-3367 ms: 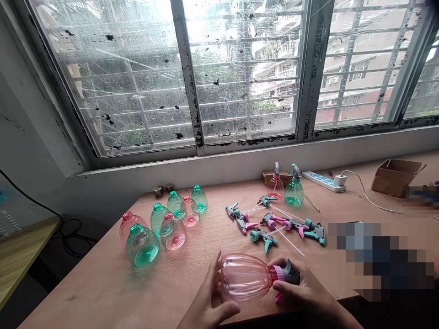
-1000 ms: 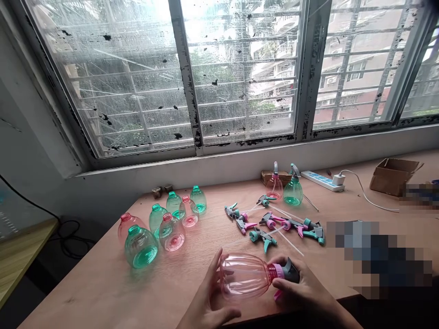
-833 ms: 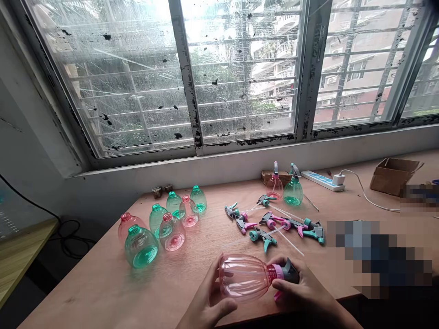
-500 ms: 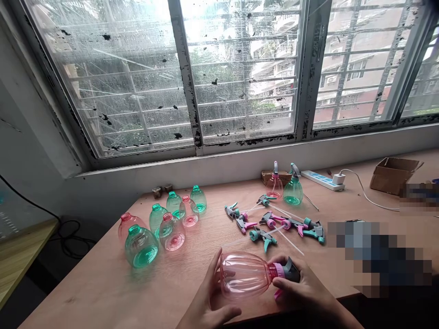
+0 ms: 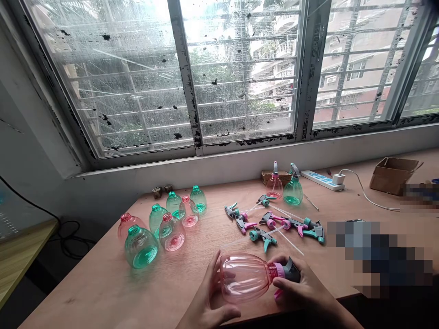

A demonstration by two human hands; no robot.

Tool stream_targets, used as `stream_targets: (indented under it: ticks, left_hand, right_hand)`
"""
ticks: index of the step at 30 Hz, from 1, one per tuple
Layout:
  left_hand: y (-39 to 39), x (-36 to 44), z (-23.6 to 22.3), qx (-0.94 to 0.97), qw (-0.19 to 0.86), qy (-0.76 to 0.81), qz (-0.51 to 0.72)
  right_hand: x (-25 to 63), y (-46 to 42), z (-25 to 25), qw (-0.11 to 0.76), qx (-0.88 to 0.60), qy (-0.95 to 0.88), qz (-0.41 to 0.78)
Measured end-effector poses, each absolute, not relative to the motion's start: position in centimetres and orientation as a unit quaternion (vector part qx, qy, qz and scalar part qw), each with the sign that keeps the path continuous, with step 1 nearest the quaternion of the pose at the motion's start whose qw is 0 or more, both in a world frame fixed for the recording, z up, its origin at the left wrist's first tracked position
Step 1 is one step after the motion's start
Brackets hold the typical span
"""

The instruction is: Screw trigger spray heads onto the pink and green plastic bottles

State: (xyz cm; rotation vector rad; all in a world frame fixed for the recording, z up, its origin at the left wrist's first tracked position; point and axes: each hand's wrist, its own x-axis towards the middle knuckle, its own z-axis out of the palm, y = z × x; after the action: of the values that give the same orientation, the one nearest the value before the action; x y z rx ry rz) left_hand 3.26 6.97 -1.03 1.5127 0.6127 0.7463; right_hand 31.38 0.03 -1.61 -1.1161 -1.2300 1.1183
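Observation:
A clear pink spray bottle [image 5: 244, 278] lies sideways above the table's front edge, its base to the left. My right hand [image 5: 302, 285] is closed around the grey and pink spray head [image 5: 291, 270] at its neck. A pink collar sits against the bottle's mouth, and a pink trigger shows beneath my right thumb. Around the base is my left hand [image 5: 207, 297], cupped with fingers spread. Some of its fingers show through the clear plastic, while the thumb stands apart below the bottle; whether the fingers touch it I cannot tell.
Loose spray heads [image 5: 264, 237] with tubes lie beyond the bottle. Several headless green and pink bottles [image 5: 141, 249] stand at left. Two bottles with heads [image 5: 292, 192] stand near the window, by a power strip [image 5: 322, 180] and cardboard box [image 5: 394, 176]. A blurred patch covers the right.

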Motion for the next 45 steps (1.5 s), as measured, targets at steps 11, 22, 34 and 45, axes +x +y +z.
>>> stream_targets:
  ticks: [11, 22, 34, 45]
  left_hand:
    - [6.5, 3.4, 0.0, 0.671, 0.62, 0.261, 0.311]
    - [6.9, 3.1, -1.0, 0.692, 0.607, 0.234, 0.313]
    - [6.6, 3.2, -0.4, 0.676, 0.624, 0.23, 0.317]
    - [6.2, 3.3, -0.4, 0.66, 0.635, 0.232, 0.329]
  right_hand:
    - [31.4, 0.0, -1.8, 0.546, -0.462, -0.519, 0.468]
    - [31.5, 0.1, -2.1, 0.529, -0.463, -0.508, 0.497]
    - [31.5, 0.0, -2.1, 0.534, -0.465, -0.509, 0.49]
    - [31.4, -0.1, -1.7, 0.532, -0.47, -0.515, 0.479]
